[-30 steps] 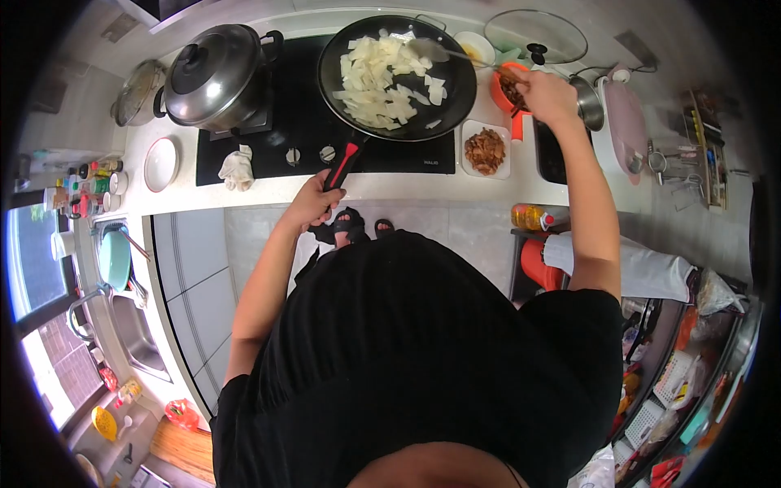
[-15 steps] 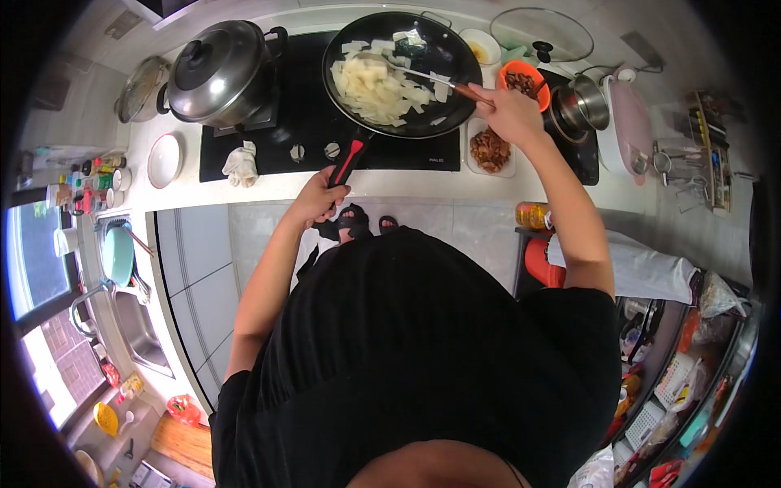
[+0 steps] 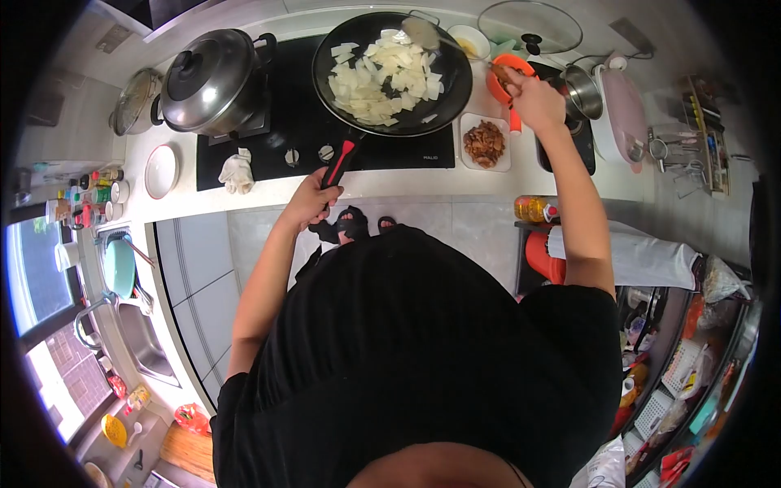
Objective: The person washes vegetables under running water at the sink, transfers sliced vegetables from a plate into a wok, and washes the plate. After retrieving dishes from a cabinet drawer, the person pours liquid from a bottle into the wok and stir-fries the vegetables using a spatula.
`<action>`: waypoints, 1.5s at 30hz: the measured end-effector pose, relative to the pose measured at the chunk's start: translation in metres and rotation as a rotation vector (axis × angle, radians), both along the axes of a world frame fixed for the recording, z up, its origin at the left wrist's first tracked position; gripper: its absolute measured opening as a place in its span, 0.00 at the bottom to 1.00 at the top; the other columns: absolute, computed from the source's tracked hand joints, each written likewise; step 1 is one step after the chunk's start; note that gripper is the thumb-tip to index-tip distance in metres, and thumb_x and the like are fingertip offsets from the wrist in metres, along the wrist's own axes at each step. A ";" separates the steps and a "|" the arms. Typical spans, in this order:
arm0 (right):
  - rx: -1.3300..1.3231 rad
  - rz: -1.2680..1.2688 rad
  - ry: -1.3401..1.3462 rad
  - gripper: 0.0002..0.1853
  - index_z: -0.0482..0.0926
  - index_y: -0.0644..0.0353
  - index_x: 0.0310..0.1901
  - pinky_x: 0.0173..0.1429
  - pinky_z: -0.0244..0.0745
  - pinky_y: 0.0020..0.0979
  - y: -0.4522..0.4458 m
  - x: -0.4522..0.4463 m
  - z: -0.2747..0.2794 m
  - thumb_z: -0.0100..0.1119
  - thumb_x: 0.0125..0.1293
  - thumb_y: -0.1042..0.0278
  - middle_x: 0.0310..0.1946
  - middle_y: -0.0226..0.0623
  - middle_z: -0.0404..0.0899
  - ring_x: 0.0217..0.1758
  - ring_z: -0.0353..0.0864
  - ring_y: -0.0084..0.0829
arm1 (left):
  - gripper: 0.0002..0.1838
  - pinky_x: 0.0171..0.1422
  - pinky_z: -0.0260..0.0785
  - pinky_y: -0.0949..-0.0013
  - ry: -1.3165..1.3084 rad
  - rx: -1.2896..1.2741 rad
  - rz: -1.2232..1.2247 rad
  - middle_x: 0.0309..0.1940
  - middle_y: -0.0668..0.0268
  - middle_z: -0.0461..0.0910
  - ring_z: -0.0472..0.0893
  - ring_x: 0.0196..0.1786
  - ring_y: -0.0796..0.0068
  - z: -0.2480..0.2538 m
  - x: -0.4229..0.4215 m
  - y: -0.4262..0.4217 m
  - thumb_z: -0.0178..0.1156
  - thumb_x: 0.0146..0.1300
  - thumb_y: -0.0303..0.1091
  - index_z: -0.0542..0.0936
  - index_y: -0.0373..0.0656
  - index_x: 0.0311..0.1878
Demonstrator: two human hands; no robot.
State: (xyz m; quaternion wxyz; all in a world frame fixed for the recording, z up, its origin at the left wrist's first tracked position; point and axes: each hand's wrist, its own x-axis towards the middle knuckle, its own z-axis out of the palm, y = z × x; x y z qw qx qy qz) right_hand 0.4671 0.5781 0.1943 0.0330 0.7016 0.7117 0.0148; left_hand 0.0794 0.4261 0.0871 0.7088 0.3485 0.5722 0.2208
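My left hand (image 3: pixel 313 200) is closed round the black and red handle (image 3: pixel 342 161) of a dark wok. Inside the wok (image 3: pixel 449 93) lie many pale, thin vegetable slices (image 3: pixel 407 75), spread over the base and left side. My right hand (image 3: pixel 540 104) grips the wooden handle of a spatula (image 3: pixel 421 34), whose blurred metal head is at the wok's far right rim. Just under that hand is an orange bowl (image 3: pixel 496 86), partly covered by it. A square white dish (image 3: pixel 506 165) of browned pieces sits nearer me.
A lidded steel pot (image 3: pixel 215 89) occupies the left burner. A folded cloth (image 3: pixel 237 172) and a white bowl (image 3: pixel 163 171) lie along the counter at left. Behind the orange bowl are a small white bowl (image 3: pixel 480 47) and a glass lid (image 3: pixel 561 24). Steel pans (image 3: pixel 582 96) stand at right.
My right hand and the spatula have moved up and right, from amid the slices to the wok's far rim. The slices are now spread farther right. My left hand stays on the handle.
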 end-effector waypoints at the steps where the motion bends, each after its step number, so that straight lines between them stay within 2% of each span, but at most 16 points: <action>1: -0.014 -0.017 0.011 0.20 0.74 0.30 0.61 0.46 0.77 0.44 0.006 0.007 -0.004 0.49 0.67 0.54 0.39 0.45 0.83 0.42 0.83 0.45 | 0.14 0.10 0.42 0.80 0.008 -0.002 -0.004 0.18 0.74 0.66 0.61 0.09 0.87 0.001 0.000 0.000 0.57 0.62 0.26 0.69 0.49 0.49; 3: -0.042 -0.053 0.035 0.20 0.74 0.30 0.61 0.48 0.77 0.43 0.021 0.019 -0.027 0.49 0.67 0.53 0.41 0.47 0.82 0.44 0.83 0.45 | 0.13 0.10 0.42 0.80 0.018 -0.003 -0.002 0.18 0.74 0.66 0.61 0.09 0.87 0.000 0.000 0.000 0.57 0.61 0.26 0.69 0.49 0.48; 6: -0.341 -0.001 0.344 0.20 0.74 0.31 0.61 0.49 0.76 0.41 0.036 0.010 -0.070 0.50 0.67 0.53 0.45 0.48 0.81 0.44 0.83 0.44 | 0.13 0.10 0.42 0.80 0.032 -0.006 0.000 0.18 0.75 0.66 0.61 0.09 0.87 0.000 0.001 0.000 0.57 0.61 0.26 0.69 0.49 0.47; 8: -0.287 0.102 0.359 0.21 0.73 0.32 0.63 0.46 0.77 0.40 0.023 -0.005 -0.085 0.50 0.68 0.56 0.42 0.42 0.83 0.43 0.83 0.41 | 0.12 0.10 0.42 0.80 0.037 -0.004 -0.002 0.17 0.75 0.66 0.61 0.09 0.87 0.003 0.001 0.001 0.57 0.61 0.27 0.69 0.49 0.47; 10: -0.217 0.195 0.272 0.21 0.73 0.33 0.62 0.43 0.77 0.40 0.000 -0.027 -0.075 0.50 0.68 0.57 0.38 0.38 0.84 0.42 0.83 0.40 | 0.12 0.10 0.43 0.81 0.038 -0.007 -0.005 0.17 0.75 0.66 0.61 0.09 0.87 0.006 0.002 0.000 0.58 0.61 0.27 0.69 0.49 0.46; 12: -0.127 0.271 0.084 0.20 0.75 0.35 0.61 0.41 0.76 0.41 -0.027 -0.047 -0.025 0.50 0.68 0.58 0.35 0.38 0.84 0.38 0.83 0.40 | 0.13 0.10 0.44 0.80 0.036 0.000 -0.004 0.17 0.74 0.67 0.62 0.09 0.87 0.002 0.000 -0.001 0.58 0.61 0.28 0.70 0.47 0.48; 14: -0.110 0.290 0.027 0.20 0.76 0.35 0.60 0.36 0.75 0.41 -0.047 -0.052 0.011 0.52 0.67 0.58 0.32 0.37 0.82 0.34 0.82 0.40 | 0.13 0.10 0.45 0.80 0.041 0.007 -0.007 0.17 0.74 0.67 0.62 0.09 0.87 0.001 0.000 0.000 0.58 0.61 0.28 0.70 0.46 0.48; 19: -0.094 0.428 -0.069 0.21 0.75 0.30 0.61 0.33 0.75 0.40 -0.077 -0.051 0.018 0.54 0.66 0.58 0.29 0.40 0.81 0.32 0.82 0.41 | 0.14 0.10 0.45 0.80 0.050 0.021 -0.012 0.17 0.74 0.67 0.62 0.10 0.87 0.005 0.002 0.000 0.58 0.61 0.28 0.70 0.46 0.49; 22: -0.073 0.377 -0.043 0.20 0.74 0.37 0.61 0.34 0.75 0.41 -0.052 -0.038 -0.029 0.50 0.67 0.59 0.30 0.35 0.82 0.34 0.82 0.38 | 0.13 0.10 0.44 0.80 0.042 0.010 0.008 0.17 0.74 0.67 0.62 0.10 0.87 -0.001 0.000 -0.001 0.58 0.61 0.29 0.70 0.47 0.48; 27: 0.004 0.166 -0.054 0.20 0.74 0.27 0.61 0.38 0.77 0.44 -0.016 -0.026 -0.021 0.50 0.67 0.57 0.33 0.40 0.83 0.35 0.84 0.42 | 0.11 0.10 0.44 0.79 0.060 0.003 -0.006 0.18 0.74 0.67 0.62 0.10 0.86 0.006 -0.002 0.001 0.58 0.61 0.29 0.70 0.49 0.45; 30: 0.000 0.009 -0.083 0.21 0.72 0.26 0.62 0.42 0.78 0.44 0.017 -0.017 -0.011 0.49 0.67 0.55 0.38 0.37 0.84 0.41 0.84 0.40 | 0.11 0.10 0.43 0.79 0.058 0.008 -0.008 0.18 0.74 0.67 0.62 0.10 0.86 0.003 -0.002 0.002 0.58 0.61 0.29 0.69 0.49 0.44; 33: -0.072 0.004 -0.032 0.21 0.72 0.26 0.62 0.43 0.78 0.43 0.042 -0.019 -0.034 0.49 0.68 0.54 0.41 0.35 0.83 0.43 0.83 0.39 | 0.11 0.10 0.43 0.79 0.047 0.024 -0.013 0.17 0.74 0.67 0.62 0.09 0.86 0.000 -0.003 0.002 0.58 0.61 0.28 0.69 0.49 0.44; 38: 0.016 0.385 -0.055 0.23 0.74 0.29 0.61 0.37 0.76 0.38 0.018 -0.048 -0.048 0.53 0.65 0.64 0.36 0.30 0.80 0.39 0.83 0.34 | 0.10 0.10 0.44 0.79 0.042 0.019 -0.008 0.17 0.74 0.66 0.62 0.09 0.86 0.002 -0.004 0.001 0.58 0.61 0.28 0.69 0.49 0.43; 42: 0.117 0.595 -0.168 0.26 0.78 0.28 0.57 0.31 0.74 0.35 -0.008 -0.037 -0.008 0.57 0.59 0.71 0.29 0.28 0.76 0.33 0.81 0.30 | 0.10 0.10 0.44 0.79 0.030 0.030 -0.009 0.17 0.74 0.66 0.62 0.09 0.86 -0.004 -0.005 0.001 0.58 0.61 0.28 0.69 0.49 0.43; 43: 0.158 0.611 -0.273 0.25 0.78 0.26 0.57 0.30 0.74 0.32 -0.014 -0.033 0.011 0.57 0.59 0.68 0.29 0.26 0.77 0.32 0.81 0.28 | 0.10 0.10 0.44 0.79 0.025 0.032 -0.007 0.17 0.74 0.66 0.62 0.09 0.86 -0.005 -0.005 0.001 0.58 0.61 0.28 0.69 0.49 0.43; 45: 0.156 0.615 -0.264 0.24 0.81 0.28 0.54 0.30 0.74 0.34 -0.027 -0.024 0.050 0.57 0.57 0.71 0.28 0.26 0.77 0.32 0.81 0.30 | 0.10 0.10 0.44 0.79 0.028 0.033 -0.004 0.17 0.74 0.66 0.62 0.09 0.86 -0.004 -0.004 0.001 0.58 0.61 0.28 0.69 0.49 0.43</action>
